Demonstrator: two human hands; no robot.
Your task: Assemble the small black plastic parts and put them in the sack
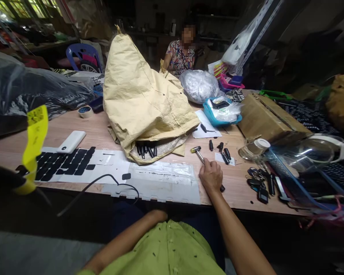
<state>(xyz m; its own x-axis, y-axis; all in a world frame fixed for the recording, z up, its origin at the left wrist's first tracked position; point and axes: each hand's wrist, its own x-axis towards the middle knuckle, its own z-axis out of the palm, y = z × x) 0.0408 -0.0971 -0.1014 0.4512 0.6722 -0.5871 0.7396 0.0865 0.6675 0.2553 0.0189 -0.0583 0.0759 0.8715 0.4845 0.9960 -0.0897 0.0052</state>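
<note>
Yellow and black cap the two ends of the hammer's head, and there's the hammer (200, 156), lying aslant on the wooden table (172, 151), just right of the clear plastic sheet (163, 183). The right hand (211, 176) is over it, fingers curled round the handle, thumb side towards the sheet, and the dark butt peeks out below the palm. Over to the left hand (159, 216): it's low by the lap, fingers out of sight, so I can't tell whether they grip anything.

What a handy little tool this looks! Light overall, I'd judge, with most of the weight up in that head; stiff from end to end, nothing fragile about it. The bare metal shank shines, so it's probably slick; the dark end should give the surer hold, and a grip further back would lend more swing.

Beyond it slumps the big paper sack (149, 95), black pieces (146, 149) showing in its mouth, and right of the hammer's head lie small black parts (211, 145).
</note>
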